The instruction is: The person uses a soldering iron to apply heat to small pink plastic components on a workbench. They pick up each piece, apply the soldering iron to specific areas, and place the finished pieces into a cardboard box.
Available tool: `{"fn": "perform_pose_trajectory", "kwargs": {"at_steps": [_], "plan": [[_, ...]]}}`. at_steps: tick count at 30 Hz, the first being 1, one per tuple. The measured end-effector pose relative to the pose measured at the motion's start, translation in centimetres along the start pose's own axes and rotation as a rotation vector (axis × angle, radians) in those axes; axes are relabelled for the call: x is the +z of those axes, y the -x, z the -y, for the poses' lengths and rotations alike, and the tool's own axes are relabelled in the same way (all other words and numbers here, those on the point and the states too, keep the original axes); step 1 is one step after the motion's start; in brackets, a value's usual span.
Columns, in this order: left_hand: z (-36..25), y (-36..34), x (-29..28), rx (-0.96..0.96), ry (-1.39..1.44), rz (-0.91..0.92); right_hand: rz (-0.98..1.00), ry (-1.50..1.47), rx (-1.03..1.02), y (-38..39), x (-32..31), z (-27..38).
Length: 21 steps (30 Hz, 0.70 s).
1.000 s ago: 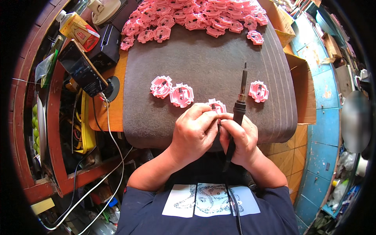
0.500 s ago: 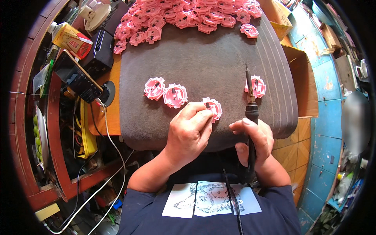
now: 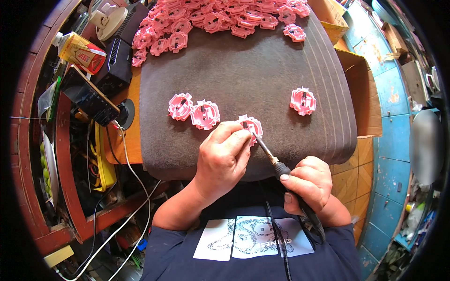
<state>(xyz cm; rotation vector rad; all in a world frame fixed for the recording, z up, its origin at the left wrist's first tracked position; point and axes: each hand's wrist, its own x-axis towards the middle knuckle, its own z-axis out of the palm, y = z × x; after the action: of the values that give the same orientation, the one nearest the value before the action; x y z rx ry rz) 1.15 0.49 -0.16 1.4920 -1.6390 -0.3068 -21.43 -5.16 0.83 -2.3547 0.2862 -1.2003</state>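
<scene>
Soldering iron tip on a pink plastic part, pinned by the left fingers.

The pink part (image 3: 251, 127) lies on the grey mat (image 3: 262, 70), at one o'clock from the left hand (image 3: 222, 159), whose pinched fingertips press its near edge. The right hand (image 3: 307, 182) is clenched around the soldering iron (image 3: 274, 161), its tip reaching to eleven o'clock onto the part.
</scene>
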Motion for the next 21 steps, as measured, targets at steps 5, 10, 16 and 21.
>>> {"fn": "perform_pose_trajectory", "kwargs": {"at_steps": [5,10,16,21], "plan": [[-0.02,-0.04,-0.04,0.002,0.006,0.009,0.001,0.006,-0.001,0.1,0.25,-0.09],[0.0,0.0,-0.06,0.0,0.0,0.009,0.011,0.015,-0.004,0.0,0.18,0.01],[-0.05,-0.05,-0.02,0.016,-0.014,0.001,0.003,0.032,-0.007,-0.01,0.05,0.14],[-0.03,-0.03,0.03,0.012,-0.007,-0.004,0.006,0.022,-0.001,0.1,0.15,0.0]]}}
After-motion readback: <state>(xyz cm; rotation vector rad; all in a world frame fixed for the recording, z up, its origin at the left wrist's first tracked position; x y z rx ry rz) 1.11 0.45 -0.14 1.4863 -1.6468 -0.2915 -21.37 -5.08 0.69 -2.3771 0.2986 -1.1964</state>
